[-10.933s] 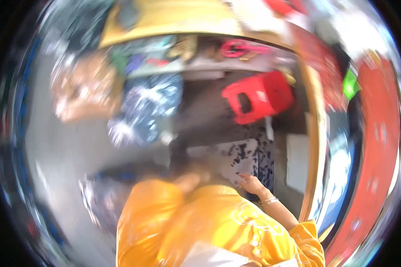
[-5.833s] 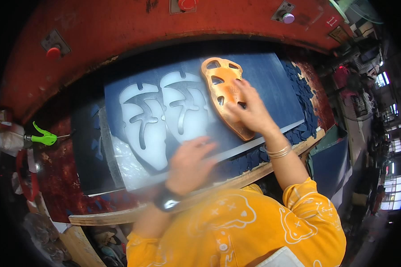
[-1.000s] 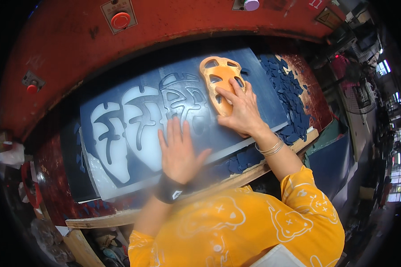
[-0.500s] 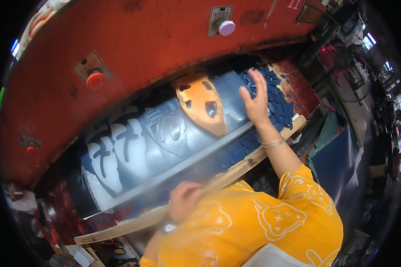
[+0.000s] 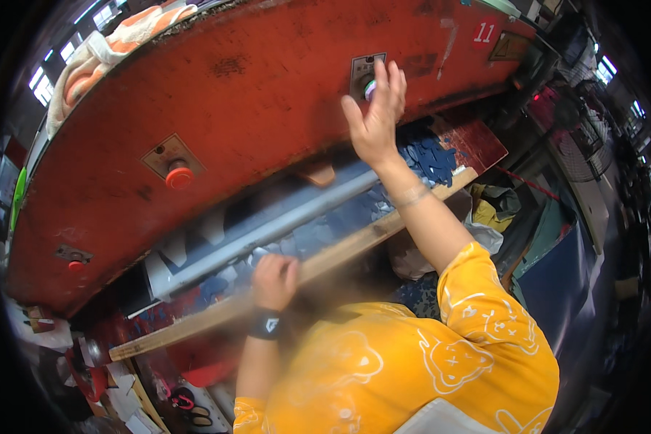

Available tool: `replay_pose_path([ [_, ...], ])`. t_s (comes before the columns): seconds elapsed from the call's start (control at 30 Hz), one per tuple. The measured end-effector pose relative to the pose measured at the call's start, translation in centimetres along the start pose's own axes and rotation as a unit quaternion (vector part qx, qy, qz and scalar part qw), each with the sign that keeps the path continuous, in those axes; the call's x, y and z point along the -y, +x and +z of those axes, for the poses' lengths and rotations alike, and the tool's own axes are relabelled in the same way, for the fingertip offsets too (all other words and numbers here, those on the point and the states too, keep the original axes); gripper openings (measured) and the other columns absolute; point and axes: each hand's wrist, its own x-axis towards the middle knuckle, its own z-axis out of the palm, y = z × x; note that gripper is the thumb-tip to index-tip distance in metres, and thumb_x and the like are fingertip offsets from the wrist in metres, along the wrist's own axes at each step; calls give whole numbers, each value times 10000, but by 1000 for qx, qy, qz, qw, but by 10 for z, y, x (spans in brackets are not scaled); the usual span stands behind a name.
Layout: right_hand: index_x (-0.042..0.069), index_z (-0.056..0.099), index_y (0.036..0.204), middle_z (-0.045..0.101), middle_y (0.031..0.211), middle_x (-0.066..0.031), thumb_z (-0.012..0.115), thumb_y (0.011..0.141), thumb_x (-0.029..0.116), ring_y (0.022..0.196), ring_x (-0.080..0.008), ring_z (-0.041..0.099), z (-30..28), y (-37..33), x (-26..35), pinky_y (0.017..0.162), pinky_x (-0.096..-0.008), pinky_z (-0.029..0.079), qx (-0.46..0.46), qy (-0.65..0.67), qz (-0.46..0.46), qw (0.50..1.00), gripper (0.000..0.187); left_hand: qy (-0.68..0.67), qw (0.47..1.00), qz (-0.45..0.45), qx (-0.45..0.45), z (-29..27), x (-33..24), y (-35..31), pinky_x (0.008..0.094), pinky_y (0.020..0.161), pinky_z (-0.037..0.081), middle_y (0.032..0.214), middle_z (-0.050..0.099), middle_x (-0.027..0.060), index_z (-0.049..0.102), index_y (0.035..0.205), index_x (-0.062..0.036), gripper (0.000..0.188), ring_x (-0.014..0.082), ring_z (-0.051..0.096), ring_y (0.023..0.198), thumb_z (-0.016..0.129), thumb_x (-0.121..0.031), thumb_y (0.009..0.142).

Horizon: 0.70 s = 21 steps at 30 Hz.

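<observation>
My right hand (image 5: 378, 119) is raised in front of the red press head (image 5: 267, 79). Its fingers are stretched and apart, and they partly cover a pale push button (image 5: 369, 90). Whether they press it cannot be made out. My left hand (image 5: 273, 282), with a dark band at the wrist, is loosely curled by the wooden rail (image 5: 340, 249); no object shows in it. Beneath the press head, only the tip of an orange plate (image 5: 318, 174) shows. White pointed shapes (image 5: 173, 249) lie behind a long pale bar (image 5: 267, 230), mostly hidden.
Dark blue scraps (image 5: 430, 159) are heaped at the right end of the bed. Two red buttons (image 5: 179, 176) stick out on the left of the press head, and a striped towel (image 5: 98, 61) hangs over its top. Scissors (image 5: 197, 416) lie low at left.
My right hand has moved up and left, from above the scraps to the pale button. The press head now hides most of the orange plate and white shapes. My left hand has shifted slightly left and up.
</observation>
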Motion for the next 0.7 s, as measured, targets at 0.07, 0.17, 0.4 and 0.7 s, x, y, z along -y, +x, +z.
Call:
replay_pose_path([
  [0.07, 41, 288, 1454, 220, 1483, -252, 612, 873, 302, 1373, -435, 189, -46, -43, 10, 1106, -517, 159, 73, 24, 10, 997, 715, 21, 999, -26, -26, 3, -2, -4, 389, 665, 468, 764, 614, 117, 625, 769, -42, 65, 303, 588, 730, 670, -80, 797],
  [0.17, 46, 588, 1108, 553, 1168, -147, 656, 802, 172, 1102, -332, 504, -97, -107, 24, 952, -445, 382, 358, 65, 24, 931, 337, 68, 994, -69, -42, 4, -6, -11, 395, 642, 473, 755, 603, 108, 633, 770, -65, 83, 302, 592, 713, 668, -127, 812],
  [0.4, 82, 675, 997, 583, 963, -126, 653, 793, 259, 978, -318, 520, -109, -153, 29, 863, -427, 430, 414, 38, -24, 909, 271, 114, 989, -89, -11, 3, -14, -12, 426, 688, 459, 765, 579, 111, 631, 746, -69, 137, 326, 569, 765, 673, -179, 816],
  [0.7, 21, 669, 1015, 570, 940, -148, 679, 787, 246, 939, -326, 517, -115, -148, 35, 862, -420, 435, 424, 69, -11, 903, 320, 110, 990, -79, -34, 6, -9, -12, 418, 667, 441, 731, 556, 149, 607, 711, -7, 220, 334, 563, 730, 686, -184, 815],
])
